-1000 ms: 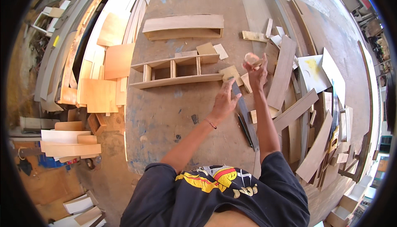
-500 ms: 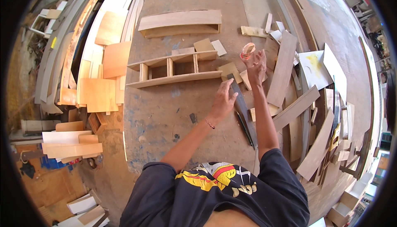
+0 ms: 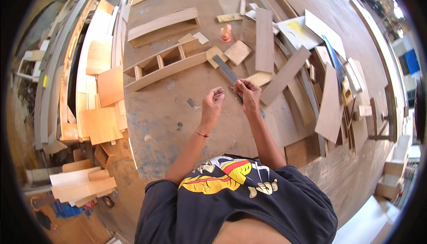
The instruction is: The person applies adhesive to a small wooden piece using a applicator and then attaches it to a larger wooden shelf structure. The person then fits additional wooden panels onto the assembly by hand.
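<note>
Over the workbench, my right hand (image 3: 249, 94) is closed in a pinch; whatever is between its fingertips is too small to make out. Beneath it lie a dark grey strip (image 3: 225, 69) and a thin dark stick, partly hidden. Just left of it, my left hand (image 3: 212, 102) has its fingers curled in, a short gap apart from the right, and I cannot make out anything in it. A wooden frame with several compartments (image 3: 171, 68) lies beyond my left hand. Farther off stands a small red-and-white container (image 3: 226, 33). A square wood piece (image 3: 238, 53) lies near it.
A long box-like wooden piece (image 3: 162, 27) rests at the back left. Loose boards (image 3: 286, 76) and a handsaw with a yellow handle (image 3: 346, 89) crowd the right. Wooden panels (image 3: 100, 124) are stacked beyond the bench's left edge.
My right hand has drawn back from the container toward me and closed. My left hand has moved back off the grey strip, its fingers now curled. The view has turned and shifted.
</note>
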Motion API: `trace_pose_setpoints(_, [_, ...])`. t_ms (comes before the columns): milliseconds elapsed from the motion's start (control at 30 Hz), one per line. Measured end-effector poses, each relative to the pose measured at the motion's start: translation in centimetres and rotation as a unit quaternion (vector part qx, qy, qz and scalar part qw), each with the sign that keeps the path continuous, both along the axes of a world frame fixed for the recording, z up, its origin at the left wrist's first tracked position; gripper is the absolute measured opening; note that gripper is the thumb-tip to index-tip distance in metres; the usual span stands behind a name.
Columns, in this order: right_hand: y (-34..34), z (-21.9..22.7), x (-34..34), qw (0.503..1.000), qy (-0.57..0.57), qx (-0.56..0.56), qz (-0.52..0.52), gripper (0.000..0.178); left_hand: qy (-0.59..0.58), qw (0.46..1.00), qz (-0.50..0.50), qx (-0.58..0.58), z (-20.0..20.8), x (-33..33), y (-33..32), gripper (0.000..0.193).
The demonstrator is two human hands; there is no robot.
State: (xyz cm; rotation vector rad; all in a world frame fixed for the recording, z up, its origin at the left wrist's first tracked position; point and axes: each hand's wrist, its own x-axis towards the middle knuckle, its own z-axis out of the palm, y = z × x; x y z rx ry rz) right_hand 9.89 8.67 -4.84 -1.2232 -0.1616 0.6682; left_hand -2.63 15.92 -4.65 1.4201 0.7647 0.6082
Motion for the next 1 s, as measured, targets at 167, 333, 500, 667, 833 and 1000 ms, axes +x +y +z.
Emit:
trace_pose_setpoints(167, [-5.0, 2.1, -1.5, 0.987, 0.127, 0.094, 0.003, 0.018, -0.062, 0.994, -0.033, -0.088, 3.6, 0.1, -3.3, 0.024])
trace_pose_setpoints(333, [-8.8, 4.4, -2.7, 0.983, 0.138, 0.111, 0.043, 0.033, -0.033, 0.999, -0.025, 0.015, 5.6, 1.1, -6.7, 0.016])
trace_pose_setpoints(500, [-12.4, 5.1, -3.1, 0.975, 0.155, 0.142, 0.068, 0.046, -0.013, 0.956, 0.002, 0.292, 5.6, 2.7, -10.7, 0.012])
trace_pose_setpoints(667, [-15.6, 4.9, -2.3, 0.983, 0.124, 0.126, 0.057, 0.055, 0.011, 0.938, 0.000, 0.347, 6.0, 4.2, -13.7, 0.010])
trace_pose_setpoints(833, [-20.0, 5.2, -0.6, 0.995, 0.033, 0.075, 0.050, 0.058, 0.022, 0.907, -0.029, 0.420, 5.3, 6.5, -17.1, 0.005])
trace_pose_setpoints(1000, [-25.5, 5.3, 1.8, 0.999, -0.024, 0.034, 0.007, 0.057, 0.008, 0.865, -0.104, 0.491, 5.2, 10.2, -21.3, 0.007])
